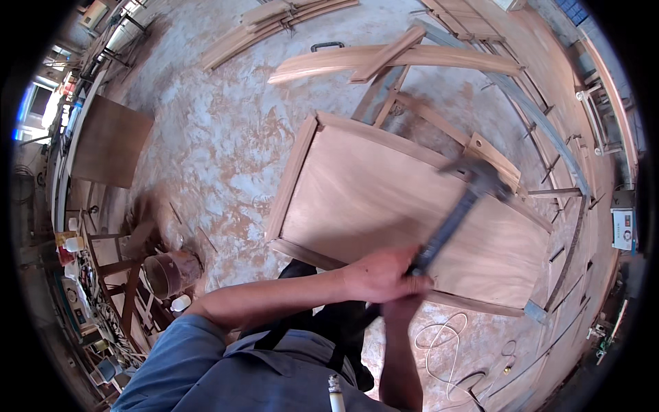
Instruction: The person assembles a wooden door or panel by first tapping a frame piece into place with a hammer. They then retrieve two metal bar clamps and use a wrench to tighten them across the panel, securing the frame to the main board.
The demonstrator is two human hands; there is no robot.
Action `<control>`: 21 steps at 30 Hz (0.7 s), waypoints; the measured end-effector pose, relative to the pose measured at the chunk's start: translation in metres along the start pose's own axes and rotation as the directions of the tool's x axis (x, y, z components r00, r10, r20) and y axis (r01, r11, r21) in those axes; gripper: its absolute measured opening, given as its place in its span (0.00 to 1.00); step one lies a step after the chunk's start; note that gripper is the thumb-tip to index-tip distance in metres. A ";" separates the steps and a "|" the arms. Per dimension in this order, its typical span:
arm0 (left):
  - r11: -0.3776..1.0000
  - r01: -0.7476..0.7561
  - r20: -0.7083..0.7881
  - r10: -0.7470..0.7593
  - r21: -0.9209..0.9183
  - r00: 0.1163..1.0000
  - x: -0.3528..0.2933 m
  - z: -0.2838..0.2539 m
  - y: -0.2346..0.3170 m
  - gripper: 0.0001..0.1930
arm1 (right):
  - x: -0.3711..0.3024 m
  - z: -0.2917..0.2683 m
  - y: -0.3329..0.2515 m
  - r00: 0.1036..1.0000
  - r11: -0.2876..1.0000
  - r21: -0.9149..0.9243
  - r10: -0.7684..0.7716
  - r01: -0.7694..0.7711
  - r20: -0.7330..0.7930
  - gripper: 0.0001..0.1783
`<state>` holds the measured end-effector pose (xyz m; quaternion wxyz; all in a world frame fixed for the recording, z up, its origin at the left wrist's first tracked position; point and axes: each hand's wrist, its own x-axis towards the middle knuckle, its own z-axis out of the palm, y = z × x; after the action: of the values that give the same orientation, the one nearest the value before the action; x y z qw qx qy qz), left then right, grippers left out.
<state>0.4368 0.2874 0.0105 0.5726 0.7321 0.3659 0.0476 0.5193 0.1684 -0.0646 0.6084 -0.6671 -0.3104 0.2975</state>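
A claw hammer [449, 223] with a dark handle slants across the middle of the view, its metal head [480, 178] blurred by motion. My left hand [386, 273] is closed round the handle. Just below it, my right hand [405, 305] also grips the handle, its fingers partly hidden behind the left. Beneath the hammer lies a framed wooden panel [364, 185], a flat pale board with a raised wooden border. The hammer head is over the panel's far right edge; whether it touches the wood I cannot tell.
Beyond the panel, a long plank [439, 58] and a grey metal bar [508, 89] cross other timber. A bucket [168, 273] and a cluttered bench stand at left. A thin cord [449, 350] coils on the floor at right. Stacked planks [257, 34] lie at the far side.
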 end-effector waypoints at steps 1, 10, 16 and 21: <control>0.996 0.082 -0.027 -0.080 0.048 0.996 -0.001 -0.012 0.002 0.21 | -0.006 0.020 0.003 0.983 0.981 -0.134 -0.123 0.141 0.135 0.22; 0.578 0.149 -0.328 -0.635 -0.802 0.699 -0.096 -0.159 -0.144 0.14 | 0.145 0.024 0.015 0.878 0.514 -0.714 -0.225 0.476 0.423 0.36; 0.501 0.350 -0.223 -0.770 -0.791 0.597 -0.142 -0.138 -0.203 0.15 | 0.242 0.021 0.063 0.826 0.210 -0.807 -0.268 0.552 0.496 0.37; 0.390 0.413 -0.092 -0.809 -0.823 0.581 -0.146 -0.111 -0.190 0.18 | 0.244 0.032 0.082 0.810 0.170 -0.816 -0.341 0.553 0.478 0.35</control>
<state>0.1850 0.3049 -0.0670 0.6731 0.2028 0.6961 0.1458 0.6526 0.3719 -0.1533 0.1386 -0.7363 -0.6587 -0.0693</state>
